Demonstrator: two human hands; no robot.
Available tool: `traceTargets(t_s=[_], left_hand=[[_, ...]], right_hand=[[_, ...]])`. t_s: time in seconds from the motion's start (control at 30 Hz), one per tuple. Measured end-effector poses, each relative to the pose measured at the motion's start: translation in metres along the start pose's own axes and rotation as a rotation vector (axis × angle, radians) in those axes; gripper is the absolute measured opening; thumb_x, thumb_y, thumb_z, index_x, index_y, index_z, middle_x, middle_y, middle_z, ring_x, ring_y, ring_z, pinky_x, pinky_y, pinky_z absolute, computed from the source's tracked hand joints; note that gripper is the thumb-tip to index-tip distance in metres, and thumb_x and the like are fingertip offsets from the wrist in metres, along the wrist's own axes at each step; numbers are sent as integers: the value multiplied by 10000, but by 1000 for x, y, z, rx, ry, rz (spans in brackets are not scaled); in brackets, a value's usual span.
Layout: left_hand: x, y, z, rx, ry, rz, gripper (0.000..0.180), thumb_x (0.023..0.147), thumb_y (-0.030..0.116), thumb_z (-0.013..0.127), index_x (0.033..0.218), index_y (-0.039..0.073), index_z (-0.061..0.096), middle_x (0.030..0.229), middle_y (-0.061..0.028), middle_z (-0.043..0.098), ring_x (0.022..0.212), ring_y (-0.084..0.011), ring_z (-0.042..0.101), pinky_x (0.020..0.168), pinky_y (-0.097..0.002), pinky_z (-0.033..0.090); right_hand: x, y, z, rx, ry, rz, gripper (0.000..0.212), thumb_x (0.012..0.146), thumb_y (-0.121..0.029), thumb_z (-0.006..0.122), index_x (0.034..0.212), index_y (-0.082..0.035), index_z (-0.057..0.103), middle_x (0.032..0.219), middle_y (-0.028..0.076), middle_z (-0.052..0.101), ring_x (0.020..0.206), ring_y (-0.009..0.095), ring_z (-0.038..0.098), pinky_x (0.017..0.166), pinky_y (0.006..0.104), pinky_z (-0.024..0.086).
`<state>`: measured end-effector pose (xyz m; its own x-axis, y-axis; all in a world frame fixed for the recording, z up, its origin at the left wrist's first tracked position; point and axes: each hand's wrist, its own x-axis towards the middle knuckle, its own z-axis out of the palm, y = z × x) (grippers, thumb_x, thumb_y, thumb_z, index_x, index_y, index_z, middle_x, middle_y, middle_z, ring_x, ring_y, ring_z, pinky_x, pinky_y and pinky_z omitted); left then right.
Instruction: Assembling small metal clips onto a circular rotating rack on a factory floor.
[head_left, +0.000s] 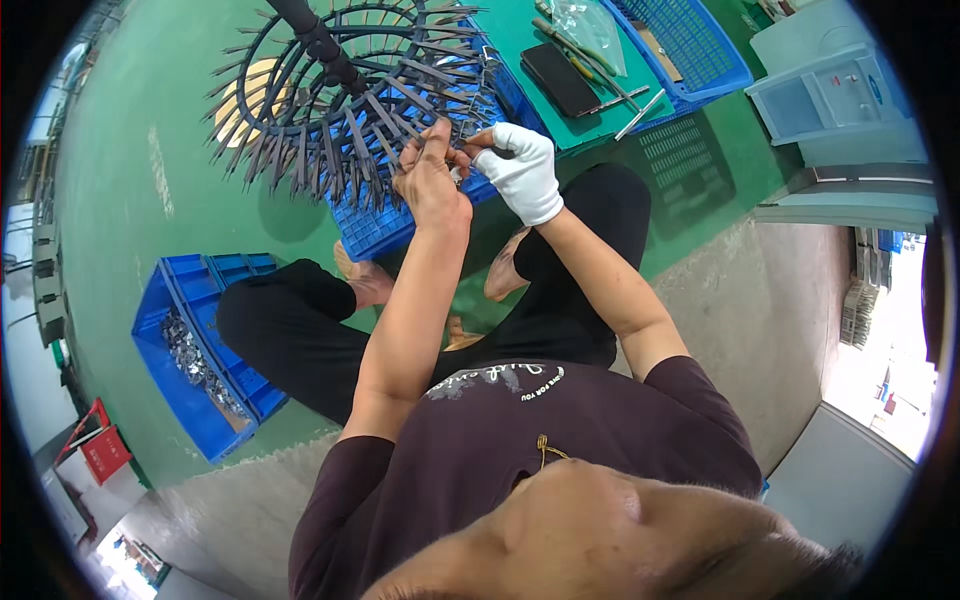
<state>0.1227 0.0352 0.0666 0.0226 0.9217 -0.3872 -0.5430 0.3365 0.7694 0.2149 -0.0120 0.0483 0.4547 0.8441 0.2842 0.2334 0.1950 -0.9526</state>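
A round rack (345,90) with rings of dark clip-like prongs hangs from a dark central post in front of me. My left hand (433,185), bare, is closed with its fingertips at the rack's near right edge. A small shiny metal piece (457,175) shows by its fingers. My right hand (522,172) wears a white glove that leaves the thumb and forefinger tips bare. Those tips are pinched together close to the left fingers, at the ends of the prongs. What the right fingertips hold is too small to make out. A blue crate (375,232) stands under the rack.
A blue bin (165,350) with many small metal parts lies left of my knee. On a green board (500,30) at the far right are a black phone-like case (558,80), thin tools and a clear plastic bag (590,35). Beside it stands a blue basket (715,80).
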Motion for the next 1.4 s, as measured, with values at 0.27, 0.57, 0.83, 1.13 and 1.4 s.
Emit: traceTargets(t_s=[0.27,0.57,0.83,1.13,1.4], left_hand=[[-5,6,3,61,37,-36,178,817,152,716,859,40,585,649,-33,548,446,-111,483,429,-227,361],[-5,3,2,15,29,-35,201,817,157,735,900,25,608,615,-17,499,441,-123,474,411,-245,347],[-5,4,2,-5,11,-62,211,815,141,729,924,14,600,612,-25,504,440,-122,471,415,-242,349],[-5,6,5,17,48,-70,212,814,128,724,929,9,592,608,-29,507,446,-122,460,419,-245,347],[-1,2,2,34,52,-50,229,807,124,718,939,10,570,618,-32,511,462,-121,468,446,-242,371]], right_hand=[[2,-3,-6,26,-105,46,156,749,82,636,894,55,686,802,67,698,683,106,600,636,213,499],[-2,9,-3,167,-68,69,176,723,91,627,884,63,691,787,85,702,668,119,611,624,226,519],[0,9,-3,51,-66,-15,191,713,86,633,891,54,696,785,82,702,639,135,610,600,241,508],[7,-21,-11,-443,-129,-363,172,706,60,654,867,27,705,772,87,696,590,181,611,559,270,483],[8,-23,-10,-402,-118,-300,170,698,79,655,860,39,687,747,84,679,577,182,588,556,277,475]])
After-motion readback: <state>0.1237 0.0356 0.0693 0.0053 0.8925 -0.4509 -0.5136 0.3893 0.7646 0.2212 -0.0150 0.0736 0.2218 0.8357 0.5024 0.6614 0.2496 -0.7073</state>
